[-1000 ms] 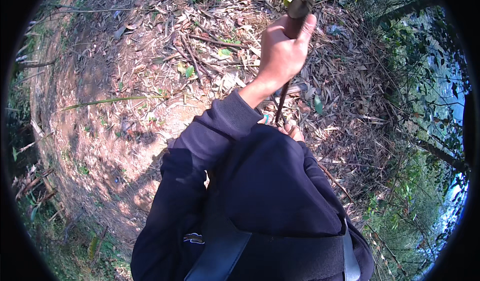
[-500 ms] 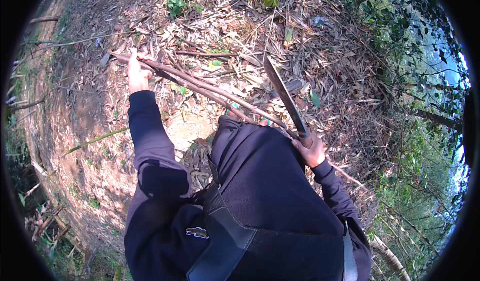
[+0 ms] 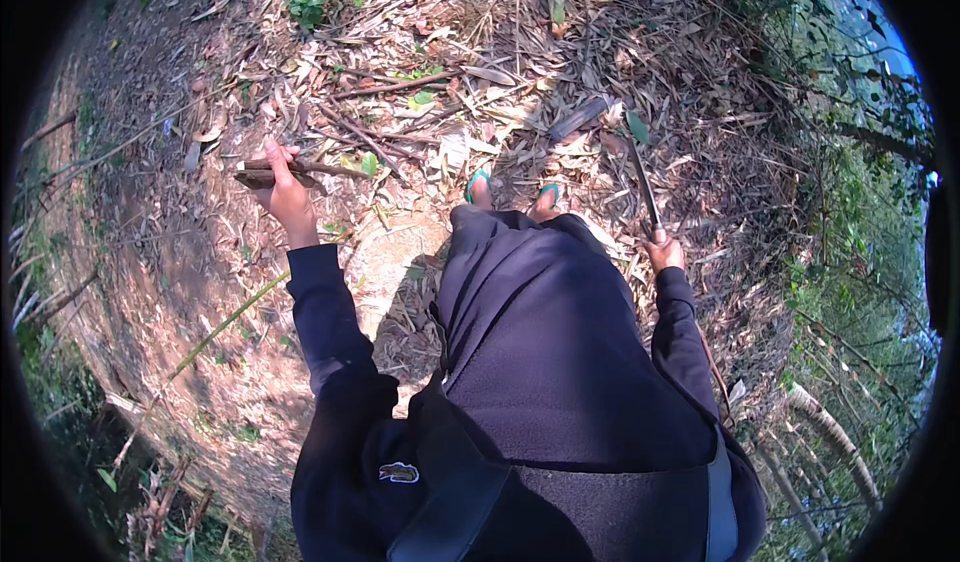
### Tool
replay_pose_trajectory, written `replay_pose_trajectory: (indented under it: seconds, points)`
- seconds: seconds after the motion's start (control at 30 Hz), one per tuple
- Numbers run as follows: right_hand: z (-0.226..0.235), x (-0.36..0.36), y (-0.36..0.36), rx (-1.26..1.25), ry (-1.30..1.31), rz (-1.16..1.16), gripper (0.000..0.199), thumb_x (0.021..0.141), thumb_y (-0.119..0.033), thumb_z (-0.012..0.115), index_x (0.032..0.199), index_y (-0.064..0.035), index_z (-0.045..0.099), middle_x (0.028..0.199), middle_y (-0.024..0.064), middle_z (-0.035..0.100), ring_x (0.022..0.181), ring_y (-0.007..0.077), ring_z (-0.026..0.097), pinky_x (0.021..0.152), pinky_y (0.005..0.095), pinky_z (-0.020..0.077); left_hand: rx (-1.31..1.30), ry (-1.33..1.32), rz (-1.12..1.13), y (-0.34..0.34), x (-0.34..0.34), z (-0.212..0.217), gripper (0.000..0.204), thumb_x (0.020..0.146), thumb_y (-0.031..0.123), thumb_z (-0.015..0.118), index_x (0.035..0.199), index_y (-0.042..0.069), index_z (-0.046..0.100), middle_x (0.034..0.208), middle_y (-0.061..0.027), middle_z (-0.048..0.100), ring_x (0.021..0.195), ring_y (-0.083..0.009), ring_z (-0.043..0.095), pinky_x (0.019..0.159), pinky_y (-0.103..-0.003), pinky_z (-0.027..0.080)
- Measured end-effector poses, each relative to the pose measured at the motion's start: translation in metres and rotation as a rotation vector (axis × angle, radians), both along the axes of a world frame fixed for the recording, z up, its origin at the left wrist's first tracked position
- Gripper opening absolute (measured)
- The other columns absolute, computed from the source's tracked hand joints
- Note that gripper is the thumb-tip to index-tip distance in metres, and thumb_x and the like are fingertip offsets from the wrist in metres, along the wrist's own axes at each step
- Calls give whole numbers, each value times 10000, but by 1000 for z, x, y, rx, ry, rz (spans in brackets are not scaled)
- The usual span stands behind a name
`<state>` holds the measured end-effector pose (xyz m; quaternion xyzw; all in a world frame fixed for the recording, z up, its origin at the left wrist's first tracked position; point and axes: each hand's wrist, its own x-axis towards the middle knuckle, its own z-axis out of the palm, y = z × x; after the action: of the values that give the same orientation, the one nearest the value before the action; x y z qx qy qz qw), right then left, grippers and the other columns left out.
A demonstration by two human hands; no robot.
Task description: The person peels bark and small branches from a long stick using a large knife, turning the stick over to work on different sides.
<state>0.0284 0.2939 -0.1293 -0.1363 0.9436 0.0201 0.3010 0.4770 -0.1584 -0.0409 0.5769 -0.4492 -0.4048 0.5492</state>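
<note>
Left hand (image 3: 283,190) fingers wrapped around thin brown sticks (image 3: 300,169) jutting sideways past the knuckles; right hand (image 3: 664,254) clenched on long blade (image 3: 642,184), pointing forward, clear of feet.

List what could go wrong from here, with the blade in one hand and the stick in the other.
1. The right hand holds a long blade whose tip points toward the feet in open flip-flops; a careless swing could cut bare toes.
2. Dry leaf litter covers the ground, so footing may slip.
3. The left hand grips a stick with bare fingers; a chop toward it could hit them.
</note>
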Motion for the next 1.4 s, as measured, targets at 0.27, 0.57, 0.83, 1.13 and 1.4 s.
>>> replay_pose_trajectory:
  seconds: [0.27,0.57,0.83,1.13,1.4]
  points:
    - [-18,162,149,321,-203,-605,599,715,-501,712,1054,-12,645,1074,224,630,1035,343,603,896,404,472,-411,-1006,-910,-5,-76,-82,278,748,89,723,993,47,599,846,-139,624,846,-290,600,784,-369,462]
    - [-64,274,168,-131,-65,-1038,435,709,-458,679,918,-77,655,858,207,654,822,366,638,709,410,479,529,-845,-1769,84,-158,-279,451,833,128,682,1217,-44,517,1102,-133,623,988,-201,604,832,-285,494]
    - [-141,318,224,-259,-197,-1325,420,705,-354,731,998,-63,657,996,196,650,944,335,630,818,389,482,783,-672,-1860,217,-325,-196,414,913,334,578,1198,38,530,977,-66,640,742,-111,595,595,-212,438]
    - [-80,146,443,-48,106,-925,310,722,-194,674,1014,-103,631,898,89,652,721,261,572,712,334,473,997,-776,-1342,225,-352,-218,270,919,222,555,1068,-4,545,720,-45,572,536,-124,530,424,-229,381]
    - [72,-49,565,-182,729,-1210,494,810,-284,674,1240,-101,518,922,114,663,857,253,643,758,396,517,529,-929,-1854,310,-388,-266,157,909,3,515,1026,-51,605,965,-105,650,881,-156,603,810,-271,471]
